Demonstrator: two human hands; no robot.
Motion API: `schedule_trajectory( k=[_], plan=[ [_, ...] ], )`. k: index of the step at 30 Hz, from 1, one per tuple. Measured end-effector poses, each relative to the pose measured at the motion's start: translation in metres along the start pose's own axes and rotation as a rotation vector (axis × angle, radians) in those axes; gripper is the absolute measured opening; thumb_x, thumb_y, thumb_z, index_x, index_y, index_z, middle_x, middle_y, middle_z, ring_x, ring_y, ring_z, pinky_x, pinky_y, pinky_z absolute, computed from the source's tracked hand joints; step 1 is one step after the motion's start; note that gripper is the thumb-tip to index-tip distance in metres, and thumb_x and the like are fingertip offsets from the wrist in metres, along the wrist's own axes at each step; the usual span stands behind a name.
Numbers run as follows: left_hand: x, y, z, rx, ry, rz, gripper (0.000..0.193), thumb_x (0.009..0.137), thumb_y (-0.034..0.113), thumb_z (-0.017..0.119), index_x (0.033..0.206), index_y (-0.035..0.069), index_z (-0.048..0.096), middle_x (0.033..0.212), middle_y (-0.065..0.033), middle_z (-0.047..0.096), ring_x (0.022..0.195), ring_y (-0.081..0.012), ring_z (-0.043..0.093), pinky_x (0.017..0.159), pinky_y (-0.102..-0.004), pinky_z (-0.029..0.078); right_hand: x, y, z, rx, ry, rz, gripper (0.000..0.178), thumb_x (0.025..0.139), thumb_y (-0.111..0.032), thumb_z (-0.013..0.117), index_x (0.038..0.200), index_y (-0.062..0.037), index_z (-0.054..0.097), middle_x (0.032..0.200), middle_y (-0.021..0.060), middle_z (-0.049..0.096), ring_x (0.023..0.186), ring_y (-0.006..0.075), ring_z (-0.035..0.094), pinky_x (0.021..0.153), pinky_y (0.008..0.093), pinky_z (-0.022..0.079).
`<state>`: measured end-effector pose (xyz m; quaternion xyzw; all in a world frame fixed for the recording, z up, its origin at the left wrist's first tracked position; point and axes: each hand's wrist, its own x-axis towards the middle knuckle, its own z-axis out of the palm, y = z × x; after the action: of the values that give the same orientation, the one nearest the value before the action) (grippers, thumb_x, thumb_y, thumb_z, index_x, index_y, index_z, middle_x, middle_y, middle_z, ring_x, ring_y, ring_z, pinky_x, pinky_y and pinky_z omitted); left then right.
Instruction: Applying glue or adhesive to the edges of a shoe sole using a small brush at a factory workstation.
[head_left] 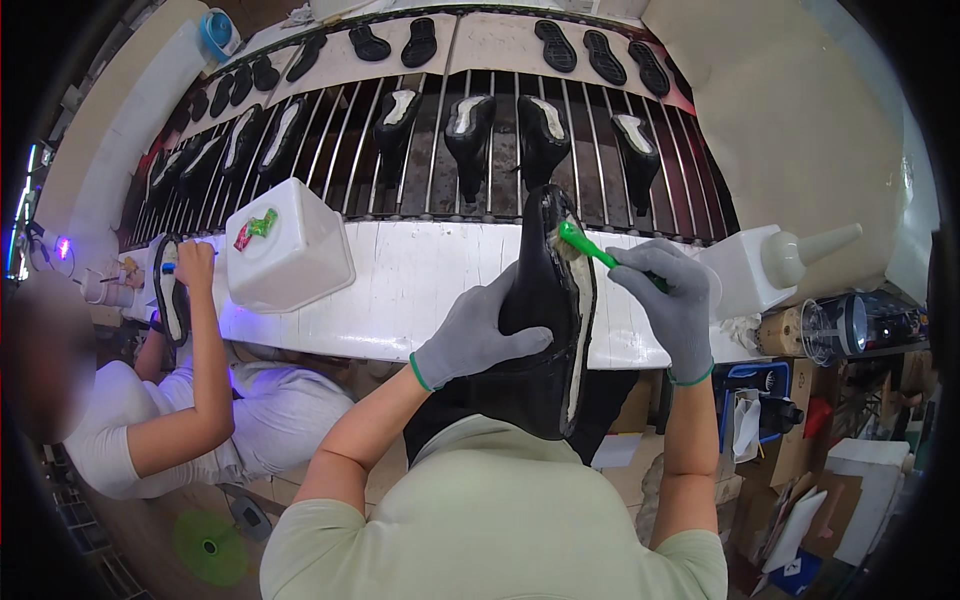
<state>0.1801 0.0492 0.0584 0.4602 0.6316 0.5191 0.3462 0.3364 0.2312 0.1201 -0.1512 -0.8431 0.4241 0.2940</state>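
My left hand [487, 335], in a grey glove with a green cuff, grips a black shoe upper [535, 290] in front of my chest. Its underside is turned to the right and shows a pale strip along the middle. In my right hand [672, 300], gloved the same way, is a brush with a green handle [590, 245]. The bristles touch the underside near the shoe's far end. Part of the shoe's left side is hidden behind my left fingers.
A roller conveyor [420, 150] beyond the white bench [400, 265] carries several shoe uppers; black soles [420, 42] lie on a board behind. A white tub [285, 245] stands left, a white bottle with a spout [765, 265] right. At left, a co-worker brushes another shoe [172, 290].
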Motion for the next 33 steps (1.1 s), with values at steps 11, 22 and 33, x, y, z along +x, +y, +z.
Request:
schedule_trajectory(
  k=[11, 22, 33],
  plan=[
    [0.003, -0.01, -0.004, -0.098, -0.048, -0.005, 0.079, 0.076, 0.038, 0.073, 0.136, -0.003, 0.042, 0.106, -0.0162, 0.068, 0.099, -0.0251, 0.066, 0.092, -0.0348, 0.048, 0.04, 0.01, -0.016, -0.019, -0.107, 0.055, 0.015, 0.079, 0.0, 0.071, 0.094, 0.0009, 0.073, 0.08, 0.0055, 0.065, 0.074, 0.0072, 0.057, 0.067, 0.0211, 0.044],
    [0.003, -0.007, -0.011, -0.505, -0.148, -0.086, 0.045, 0.084, 0.035, 0.065, 0.108, -0.001, 0.053, 0.089, -0.0031, 0.058, 0.081, -0.0086, 0.052, 0.074, -0.0248, 0.044, 0.036, -0.002, -0.026, -0.106, -0.451, -0.007, 0.024, 0.068, 0.001, 0.077, 0.092, 0.0018, 0.073, 0.079, 0.0075, 0.065, 0.068, 0.0101, 0.06, 0.06, 0.0224, 0.045],
    [0.002, -0.026, -0.006, -0.5, -0.013, -0.087, 0.057, 0.084, 0.04, 0.063, 0.119, -0.004, 0.053, 0.097, -0.0043, 0.059, 0.088, -0.0102, 0.053, 0.081, -0.026, 0.046, 0.014, 0.004, -0.019, -0.018, -0.545, -0.03, 0.021, 0.071, -0.007, 0.078, 0.092, -0.0047, 0.075, 0.072, 0.0068, 0.065, 0.06, 0.0145, 0.059, 0.056, 0.0262, 0.044]
  ],
)
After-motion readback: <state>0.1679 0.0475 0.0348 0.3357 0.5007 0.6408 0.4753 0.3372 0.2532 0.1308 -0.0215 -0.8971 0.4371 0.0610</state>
